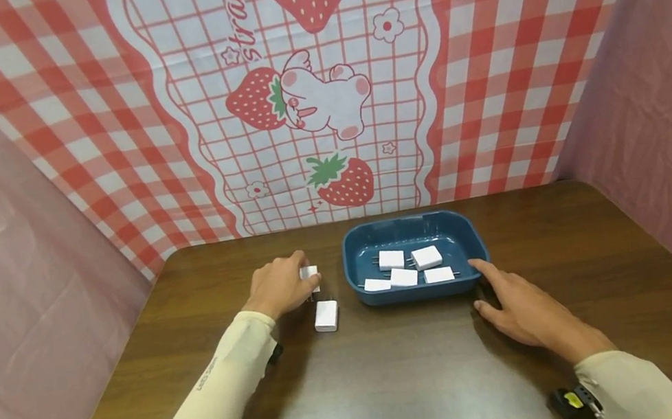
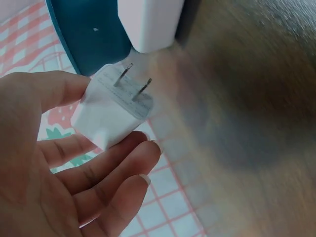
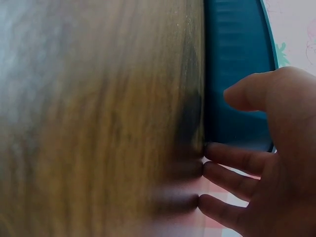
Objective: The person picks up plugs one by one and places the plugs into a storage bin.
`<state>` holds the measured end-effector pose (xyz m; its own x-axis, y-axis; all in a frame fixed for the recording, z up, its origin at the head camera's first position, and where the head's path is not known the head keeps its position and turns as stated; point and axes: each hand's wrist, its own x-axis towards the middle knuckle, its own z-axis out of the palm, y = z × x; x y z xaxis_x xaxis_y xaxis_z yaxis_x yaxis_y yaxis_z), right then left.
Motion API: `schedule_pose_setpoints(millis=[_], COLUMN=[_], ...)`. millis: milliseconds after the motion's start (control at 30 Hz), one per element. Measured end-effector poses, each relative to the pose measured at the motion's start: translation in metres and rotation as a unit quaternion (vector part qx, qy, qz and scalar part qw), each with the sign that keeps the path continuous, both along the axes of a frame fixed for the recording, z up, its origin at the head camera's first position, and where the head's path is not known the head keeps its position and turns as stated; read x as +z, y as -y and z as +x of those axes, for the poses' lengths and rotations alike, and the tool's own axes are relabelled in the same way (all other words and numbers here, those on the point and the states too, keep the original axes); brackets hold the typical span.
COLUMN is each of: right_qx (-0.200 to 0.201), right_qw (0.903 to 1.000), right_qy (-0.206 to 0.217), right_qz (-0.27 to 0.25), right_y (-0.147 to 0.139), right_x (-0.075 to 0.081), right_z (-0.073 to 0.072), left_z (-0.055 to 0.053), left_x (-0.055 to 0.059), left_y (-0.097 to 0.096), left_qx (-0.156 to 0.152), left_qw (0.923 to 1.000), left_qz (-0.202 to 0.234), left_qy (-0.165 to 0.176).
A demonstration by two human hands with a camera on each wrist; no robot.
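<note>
Pale sleeves (image 1: 213, 389) reach in from the lower left and lower right of the head view, a dark wrist device (image 1: 572, 404) beside the right one. Near the middle of the frame, a loose white charger (image 1: 326, 316) lies on the wood-grain table (image 1: 393, 383), touched by neither grip. Just beyond it, left of centre, the left grip (image 1: 279, 284) pinches a held charger (image 2: 111, 103) between thumb and fingers, two metal prongs pointing to the upper right of the left wrist view; whether it is off the table cannot be told. Right of centre, the right grip (image 1: 524, 309) is spread and holds nothing, a fingertip at the near right corner of a blue tray (image 1: 420, 293). Inside lie five white chargers (image 1: 404, 277), three along the near wall, two behind. By that count, the work looks well along: five chargers in, two outside, one pinched and one untouched. Strawberry-print cloth (image 1: 489, 81) fills the upper frame, pink drapes (image 1: 12, 260) at either side.
</note>
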<state>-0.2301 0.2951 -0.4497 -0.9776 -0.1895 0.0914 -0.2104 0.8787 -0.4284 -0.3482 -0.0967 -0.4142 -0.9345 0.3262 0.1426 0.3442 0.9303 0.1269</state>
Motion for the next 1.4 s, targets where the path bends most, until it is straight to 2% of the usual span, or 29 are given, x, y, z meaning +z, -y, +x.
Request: schedule_pose_setpoints(millis=[67,167,333,433,600,700,833,967,1067,1233,1400], right_qx=[-0.001,0.000,0.000,0.000,0.000,-0.001,-0.001,0.001,0.000,0.000,0.002], right_qw=[1.0000,1.0000,0.9999,0.9999,0.9999,0.9999,0.9999,1.0000,0.9999,0.9999,0.9998], right_qy=[-0.001,-0.005,-0.010,-0.013,-0.014,-0.011,-0.010,-0.008,-0.008,-0.014,-0.016], right_qz=[-0.001,-0.001,-0.001,-0.002,-0.003,-0.002,-0.002,-0.005,-0.006,-0.007,-0.008], right_y=[0.000,0.001,0.001,0.000,-0.001,-0.002,-0.001,0.001,0.001,-0.001,-0.002], right_x=[0.000,0.000,0.000,-0.001,-0.001,0.000,-0.001,-0.003,-0.004,-0.003,-0.003], right_z=[0.000,0.000,0.001,0.001,0.001,0.002,0.002,0.002,0.002,0.003,0.003], left_z=[0.002,0.005,0.009,0.010,0.011,0.011,0.010,0.010,0.009,0.003,-0.003], left_x=[0.000,0.000,0.003,0.005,0.007,0.007,0.004,0.001,-0.001,-0.004,-0.002], left_y=[-0.002,-0.005,-0.013,-0.018,-0.027,-0.032,-0.040,-0.049,-0.058,-0.072,-0.081], left_qx=[-0.013,-0.042,-0.083,-0.096,-0.110,-0.121,-0.129,-0.125,-0.119,-0.109,-0.100], left_qw=[0.9996,0.9952,0.9753,0.9646,0.9530,0.9477,0.9453,0.9513,0.9595,0.9702,0.9772], left_qz=[-0.006,-0.005,0.040,0.068,0.094,0.109,0.125,0.126,0.116,0.080,0.046], left_qy=[-0.024,-0.088,-0.201,-0.236,-0.266,-0.274,-0.273,-0.252,-0.227,-0.201,-0.181])
